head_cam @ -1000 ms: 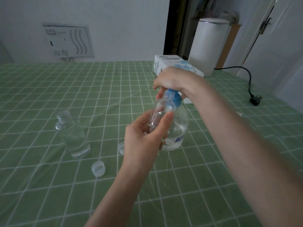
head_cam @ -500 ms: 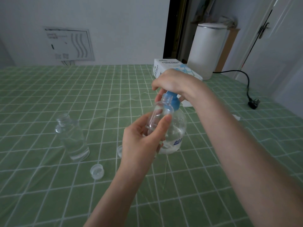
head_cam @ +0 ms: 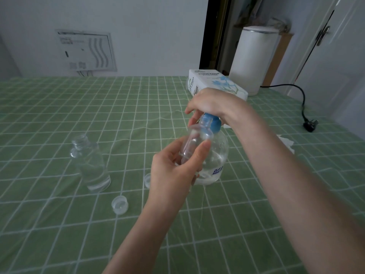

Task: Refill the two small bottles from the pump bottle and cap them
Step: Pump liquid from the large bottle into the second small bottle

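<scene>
One small bottle (head_cam: 194, 149), clear and uncapped, is gripped between the thumb and fingers of the left hand (head_cam: 171, 173). Its mouth is raised to the blue collar of the pump bottle (head_cam: 217, 161), which stands on the green checked tablecloth (head_cam: 59, 115). The right hand (head_cam: 211, 104) curls down over the pump head and hides the nozzle, so any flow of liquid cannot be made out. The palm covers the held bottle's lower half. Well to the left, the second small bottle (head_cam: 89, 165) stands upright and open-necked. A cap (head_cam: 119, 205) lies near it, and another cap (head_cam: 147, 180) peeks out, half hidden by the left hand. A tissue box (head_cam: 205, 81) sits partly covered behind the right hand.
</scene>
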